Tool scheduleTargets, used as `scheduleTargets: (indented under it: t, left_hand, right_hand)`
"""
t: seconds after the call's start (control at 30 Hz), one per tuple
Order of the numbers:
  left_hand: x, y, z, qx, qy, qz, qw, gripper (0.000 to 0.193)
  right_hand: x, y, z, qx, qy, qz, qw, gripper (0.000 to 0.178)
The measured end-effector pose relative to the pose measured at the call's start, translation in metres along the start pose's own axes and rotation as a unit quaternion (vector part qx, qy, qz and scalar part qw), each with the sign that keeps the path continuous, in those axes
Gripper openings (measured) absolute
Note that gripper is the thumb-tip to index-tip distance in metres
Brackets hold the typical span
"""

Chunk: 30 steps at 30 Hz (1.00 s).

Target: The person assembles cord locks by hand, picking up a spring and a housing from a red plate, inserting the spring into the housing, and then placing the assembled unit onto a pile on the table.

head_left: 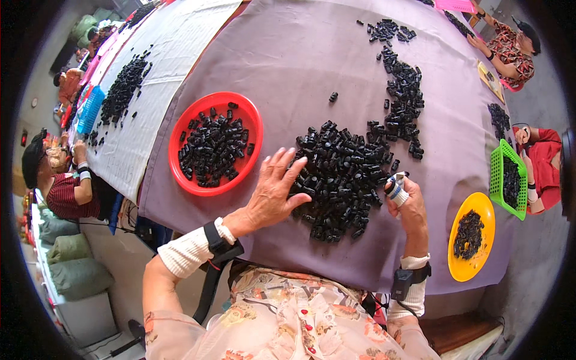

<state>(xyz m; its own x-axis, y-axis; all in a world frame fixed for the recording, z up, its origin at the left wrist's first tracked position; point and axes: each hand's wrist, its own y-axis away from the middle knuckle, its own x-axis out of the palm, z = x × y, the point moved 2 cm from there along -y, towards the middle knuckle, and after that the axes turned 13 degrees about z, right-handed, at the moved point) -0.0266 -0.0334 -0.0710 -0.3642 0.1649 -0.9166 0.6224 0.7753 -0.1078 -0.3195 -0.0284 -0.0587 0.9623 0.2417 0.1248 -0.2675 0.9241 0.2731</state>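
Flat, left hand (273, 195) on black pieces (342, 180)

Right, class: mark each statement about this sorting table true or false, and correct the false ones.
1. The left hand lies flat on the pile of small black pieces. True.
2. The round red tray is empty. False: it holds black pieces.
3. The right hand pinches a black piece. True.
4. The yellow dish lies on the person's left. False: it lies on the right.
5. The cloth under the pile is green. False: it is purple.
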Motion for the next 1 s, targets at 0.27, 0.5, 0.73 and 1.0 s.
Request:
scheduleTargets:
  t: [0.27, 0.5, 0.73, 1.0]
  left_hand:
    - [0.032, -0.002, -0.009, -0.077, 0.066, -0.014, 0.995, 0.075]
    - [0.013, -0.006, -0.022, -0.06, 0.078, -0.024, 0.995, 0.074]
    - [-0.041, 0.024, 0.022, -0.134, -0.104, -0.087, 0.982, 0.061]
    - [-0.027, 0.032, 0.054, -0.116, -0.126, -0.069, 0.983, 0.043]
  right_hand:
    - [0.002, 0.001, -0.003, 0.009, 0.015, 0.003, 1.0, 0.007]
    - [-0.004, -0.002, -0.016, 0.023, -0.015, -0.02, 0.999, 0.01]
    - [-0.023, 0.007, -0.023, -0.013, -0.168, -0.052, 0.984, 0.011]
    - [-0.027, 0.004, -0.028, -0.021, -0.178, -0.04, 0.983, 0.017]
